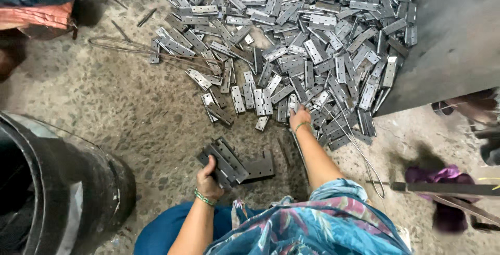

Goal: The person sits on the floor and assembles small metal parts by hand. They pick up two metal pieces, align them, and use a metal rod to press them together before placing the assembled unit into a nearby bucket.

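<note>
My left hand (208, 177) grips a stack of several flat grey metal hinge plates (224, 160) held just above the floor, close to my knees. An L-shaped dark plate (259, 167) lies beside that stack. My right hand (299, 118) reaches forward to the near edge of a big heap of metal hinge plates (307, 36) spread over the concrete floor, with its fingers closed on one plate (293, 105) there. Green bangles show on both wrists.
A large dark drum (57, 182) stands at the left. A grey metal sheet (453, 36) leans at the right. Wire loops (359, 148) lie near my right arm, and another wire (120, 46) at upper left. Cloth bundles (36, 5) sit top left, purple cloth (442, 174) lower right.
</note>
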